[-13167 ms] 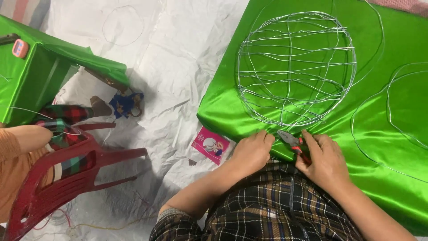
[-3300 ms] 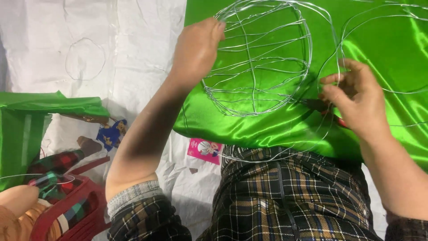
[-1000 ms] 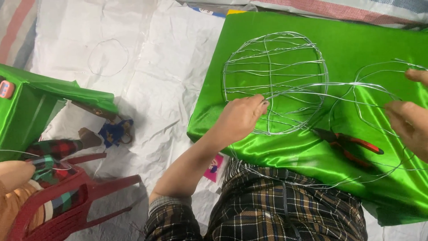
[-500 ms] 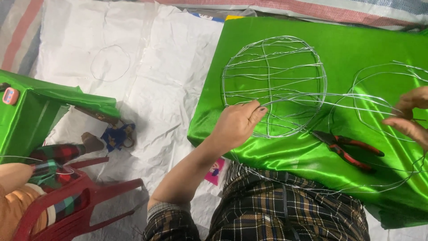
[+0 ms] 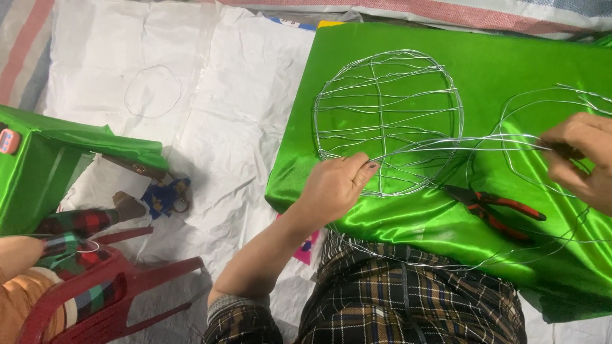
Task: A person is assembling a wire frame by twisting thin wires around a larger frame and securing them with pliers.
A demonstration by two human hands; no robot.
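Note:
A round wire frame (image 5: pixel 387 121) with crossing strands lies on shiny green satin cloth (image 5: pixel 510 64). My left hand (image 5: pixel 335 185) rests at the frame's near edge, its fingers pinching a wire strand there. At the right edge of view my right hand (image 5: pixel 580 159) is closed on long loose wire (image 5: pixel 484 143) that runs across to the frame and loops over the cloth. Red-handled pliers (image 5: pixel 497 207) lie on the cloth between my hands, held by neither.
White plastic sheeting (image 5: pixel 191 95) covers the floor, with a thin wire ring (image 5: pixel 153 92) lying on it. At left stand a green-covered box (image 5: pixel 44 165) and a red plastic chair (image 5: pixel 95 286) holding plaid cloth. A small pink card (image 5: pixel 309 245) lies by my knee.
My right hand has let go of the pliers, which now lie on the cloth, and has taken up the loose wire. My left hand has come down to the frame's near edge.

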